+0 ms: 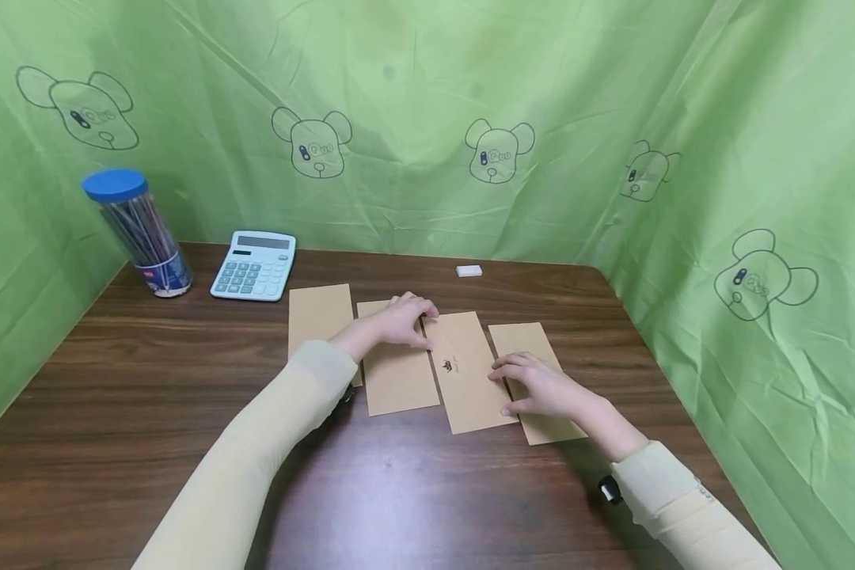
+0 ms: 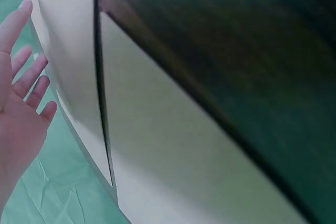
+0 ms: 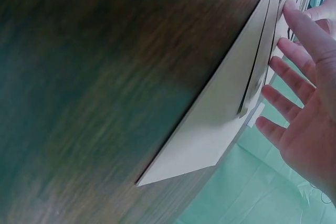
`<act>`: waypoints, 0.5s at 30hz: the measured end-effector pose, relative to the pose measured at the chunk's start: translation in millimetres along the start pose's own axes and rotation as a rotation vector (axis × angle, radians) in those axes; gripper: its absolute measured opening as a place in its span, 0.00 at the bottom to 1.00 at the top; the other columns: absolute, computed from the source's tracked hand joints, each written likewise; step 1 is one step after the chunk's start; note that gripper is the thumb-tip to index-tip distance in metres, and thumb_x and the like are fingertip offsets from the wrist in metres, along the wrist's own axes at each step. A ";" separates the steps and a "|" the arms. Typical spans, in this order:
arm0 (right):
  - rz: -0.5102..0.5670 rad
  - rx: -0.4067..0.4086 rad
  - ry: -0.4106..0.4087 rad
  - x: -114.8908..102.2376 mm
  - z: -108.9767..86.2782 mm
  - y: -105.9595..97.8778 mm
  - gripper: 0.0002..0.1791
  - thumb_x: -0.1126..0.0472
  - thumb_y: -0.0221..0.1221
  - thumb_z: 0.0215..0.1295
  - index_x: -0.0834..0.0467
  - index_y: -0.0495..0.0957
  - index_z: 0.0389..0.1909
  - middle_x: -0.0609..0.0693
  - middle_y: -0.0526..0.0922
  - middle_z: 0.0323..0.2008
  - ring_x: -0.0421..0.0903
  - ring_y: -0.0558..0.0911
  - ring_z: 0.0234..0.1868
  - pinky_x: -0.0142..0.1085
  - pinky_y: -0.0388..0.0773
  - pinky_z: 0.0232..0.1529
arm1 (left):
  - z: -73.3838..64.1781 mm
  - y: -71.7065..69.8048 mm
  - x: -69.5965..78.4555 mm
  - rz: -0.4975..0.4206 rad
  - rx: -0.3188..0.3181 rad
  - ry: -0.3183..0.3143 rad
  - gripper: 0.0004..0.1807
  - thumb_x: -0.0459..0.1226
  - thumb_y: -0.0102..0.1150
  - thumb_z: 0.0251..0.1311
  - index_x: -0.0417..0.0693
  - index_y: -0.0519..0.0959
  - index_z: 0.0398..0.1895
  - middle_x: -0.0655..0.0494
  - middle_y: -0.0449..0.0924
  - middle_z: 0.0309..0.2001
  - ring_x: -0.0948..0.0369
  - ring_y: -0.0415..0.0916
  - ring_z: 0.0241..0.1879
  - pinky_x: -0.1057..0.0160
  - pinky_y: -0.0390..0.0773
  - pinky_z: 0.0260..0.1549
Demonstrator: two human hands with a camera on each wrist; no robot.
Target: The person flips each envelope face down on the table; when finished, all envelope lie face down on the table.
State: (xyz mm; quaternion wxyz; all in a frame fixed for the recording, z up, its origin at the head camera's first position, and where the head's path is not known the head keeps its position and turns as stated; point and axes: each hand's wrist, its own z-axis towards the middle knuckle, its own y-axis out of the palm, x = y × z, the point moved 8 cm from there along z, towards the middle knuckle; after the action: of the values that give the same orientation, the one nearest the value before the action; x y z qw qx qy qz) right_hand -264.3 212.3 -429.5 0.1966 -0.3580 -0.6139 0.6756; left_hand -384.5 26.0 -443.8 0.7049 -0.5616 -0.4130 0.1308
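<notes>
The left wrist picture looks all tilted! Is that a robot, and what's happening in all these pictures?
No robot here! Each grip is just a person's bare hand: the left hand and the right hand. The big picture was taken from the person's head, looking down. The other two were taken from the wrists, so things lean. On the wooden table lie four brown envelopes in a row; one has a little printed crown. Farther back are a light blue calculator, a blue-lidded jar of thin sticks, maybe pencils, and a small white block, maybe an eraser. Neither hand grasps anything: loose fingers lie by both long sides of the crown envelope. I can't tell whether they touch it.
</notes>
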 end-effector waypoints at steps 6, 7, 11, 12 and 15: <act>-0.012 0.005 -0.002 1.1 0.3 -0.5 0.31 0.49 0.71 0.47 0.55 0.77 0.53 0.53 0.75 0.57 0.54 0.70 0.61 0.53 0.66 0.60 | 5.2 2.8 -4.4 -0.027 -0.009 -0.008 0.31 0.50 0.71 0.46 0.51 0.73 0.54 0.56 0.74 0.53 0.55 0.63 0.55 0.53 0.60 0.55; -0.009 0.002 0.002 1.4 0.5 -0.3 0.31 0.49 0.71 0.47 0.55 0.77 0.53 0.53 0.75 0.57 0.54 0.70 0.61 0.53 0.66 0.60 | 5.2 2.3 -4.2 -0.036 -0.011 -0.008 0.31 0.49 0.71 0.46 0.51 0.73 0.54 0.56 0.74 0.53 0.55 0.63 0.55 0.52 0.60 0.55; 0.000 -0.007 0.019 2.1 0.9 0.1 0.32 0.48 0.70 0.47 0.55 0.77 0.54 0.53 0.74 0.58 0.54 0.70 0.62 0.53 0.66 0.60 | 5.0 -3.3 0.0 -0.073 0.000 0.011 0.28 0.41 0.72 0.47 0.50 0.74 0.53 0.53 0.73 0.52 0.55 0.66 0.56 0.50 0.60 0.58; 0.000 -0.008 0.021 2.3 0.7 0.4 0.32 0.48 0.70 0.47 0.55 0.77 0.54 0.54 0.74 0.58 0.54 0.70 0.62 0.53 0.66 0.60 | 5.5 -4.4 1.3 -0.076 0.004 0.022 0.27 0.39 0.71 0.47 0.49 0.74 0.52 0.52 0.73 0.52 0.55 0.66 0.56 0.50 0.61 0.58; 0.013 -0.010 0.020 2.0 0.2 1.3 0.32 0.49 0.70 0.48 0.56 0.76 0.54 0.54 0.74 0.58 0.54 0.70 0.62 0.52 0.66 0.61 | 7.7 -7.0 5.3 -0.076 0.027 0.063 0.26 0.33 0.71 0.44 0.48 0.75 0.51 0.51 0.72 0.52 0.55 0.67 0.55 0.53 0.65 0.59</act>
State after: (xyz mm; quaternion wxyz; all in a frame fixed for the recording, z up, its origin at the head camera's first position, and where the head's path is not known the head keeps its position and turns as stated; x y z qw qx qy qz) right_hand -265.6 213.3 -431.2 0.1966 -0.3694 -0.6129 0.6702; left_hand -388.7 32.3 -434.9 0.7295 -0.5399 -0.4098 0.0918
